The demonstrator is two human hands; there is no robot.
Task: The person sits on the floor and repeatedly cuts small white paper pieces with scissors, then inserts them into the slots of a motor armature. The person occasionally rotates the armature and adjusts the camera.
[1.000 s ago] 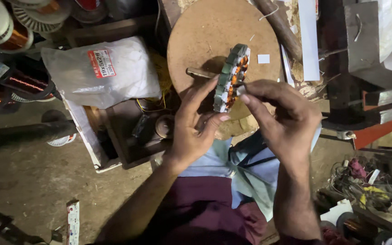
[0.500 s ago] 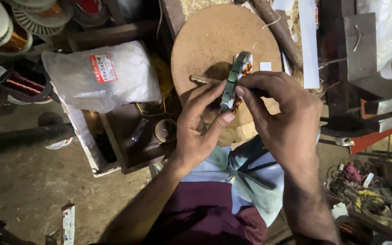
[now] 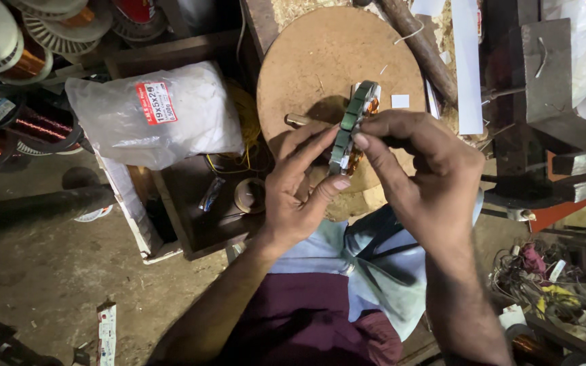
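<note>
Both hands pinch a green wound stator [image 3: 354, 129] above the round wooden board [image 3: 320, 61]: left hand [image 3: 300, 190] fingers underneath, right hand [image 3: 422, 169] fingers on top. Its copper windings, seemingly exposed, could snag or scrape if the grip slips.

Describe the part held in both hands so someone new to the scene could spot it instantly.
Start at the round brown board at top centre. In front of its lower right edge, the left hand and right hand meet around a small ring-shaped motor stator, seen nearly edge-on. Its green segmented rim with orange-copper windings sets it apart from the big copper wire spools at far left.
</note>
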